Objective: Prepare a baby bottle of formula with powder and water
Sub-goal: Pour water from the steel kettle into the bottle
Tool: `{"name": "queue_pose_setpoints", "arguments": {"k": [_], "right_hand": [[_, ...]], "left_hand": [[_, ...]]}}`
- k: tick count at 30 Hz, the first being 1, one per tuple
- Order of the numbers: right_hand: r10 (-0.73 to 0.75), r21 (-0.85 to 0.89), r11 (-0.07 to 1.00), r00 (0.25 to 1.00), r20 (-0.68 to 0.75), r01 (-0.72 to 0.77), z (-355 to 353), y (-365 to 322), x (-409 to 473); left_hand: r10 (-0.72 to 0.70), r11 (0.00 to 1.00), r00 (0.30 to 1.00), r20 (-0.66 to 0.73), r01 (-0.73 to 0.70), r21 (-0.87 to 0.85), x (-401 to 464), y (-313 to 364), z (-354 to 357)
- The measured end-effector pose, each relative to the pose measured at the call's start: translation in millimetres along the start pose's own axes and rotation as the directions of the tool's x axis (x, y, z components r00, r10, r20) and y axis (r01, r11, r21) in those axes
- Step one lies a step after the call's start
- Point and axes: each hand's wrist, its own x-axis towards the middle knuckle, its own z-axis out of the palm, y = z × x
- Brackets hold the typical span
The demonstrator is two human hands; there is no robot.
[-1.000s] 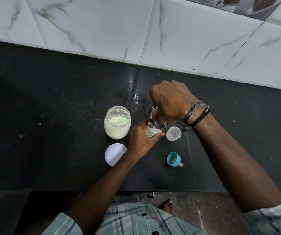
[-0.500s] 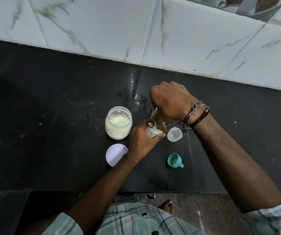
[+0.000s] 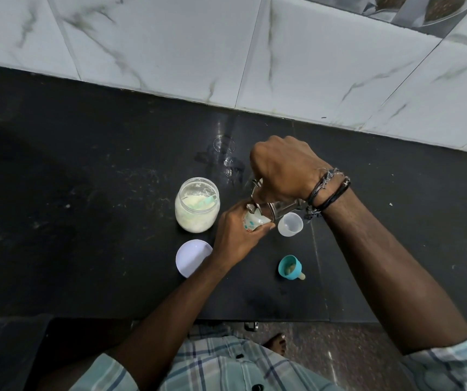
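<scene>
Steel jug (image 3: 278,211), clamped in my right hand (image 3: 281,167), tilts over the small printed baby bottle (image 3: 254,221) gripped by my left hand (image 3: 239,235); an open powder jar (image 3: 197,204) stands left, a clear cap (image 3: 290,224) and teal funnel (image 3: 290,266) right.

The single head-worn camera looked steeply down from above onto the black stone counter (image 3: 85,249), close over the work. Its wide lens caught white marbled wall tiles (image 3: 170,38) along the frame's top and a checked shirt (image 3: 226,368) at the bottom.

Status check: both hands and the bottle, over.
Left hand gripping baby bottle. Right hand tipping steel jug at its mouth. Clear cap close beside; nothing blocking.
</scene>
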Motion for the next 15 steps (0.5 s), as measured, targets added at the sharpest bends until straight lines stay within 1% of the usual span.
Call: {"name": "queue_pose_setpoints", "arguments": {"k": [15], "right_hand": [[0.028, 0.000, 1.000, 1.000, 0.010, -0.028, 0.1, -0.5, 0.9]], "left_hand": [[0.007, 1.000, 1.000, -0.005, -0.007, -0.016, -0.5, 3.3, -0.7]]}}
